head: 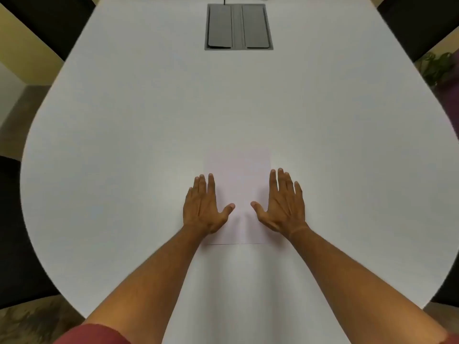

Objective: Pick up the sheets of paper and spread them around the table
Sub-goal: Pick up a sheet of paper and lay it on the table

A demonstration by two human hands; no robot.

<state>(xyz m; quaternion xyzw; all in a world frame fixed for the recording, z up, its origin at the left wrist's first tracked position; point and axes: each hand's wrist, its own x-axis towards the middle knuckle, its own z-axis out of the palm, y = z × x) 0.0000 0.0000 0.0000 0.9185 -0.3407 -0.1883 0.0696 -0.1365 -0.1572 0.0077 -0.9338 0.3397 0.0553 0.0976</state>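
Observation:
A stack of pale white sheets of paper (238,175) lies flat on the white table (124,145), near the front middle. My left hand (205,207) rests palm down on the stack's left edge, fingers straight and apart. My right hand (283,206) lies palm down on its right edge, also spread. Both thumbs point inward over the paper. Neither hand grips anything. I cannot tell how many sheets the stack holds.
A grey cable box with two lids (238,27) is set into the table at the far middle, with black cables behind it. Dark chairs (49,23) stand at the far corners and sides. A green plant (437,68) shows at the right.

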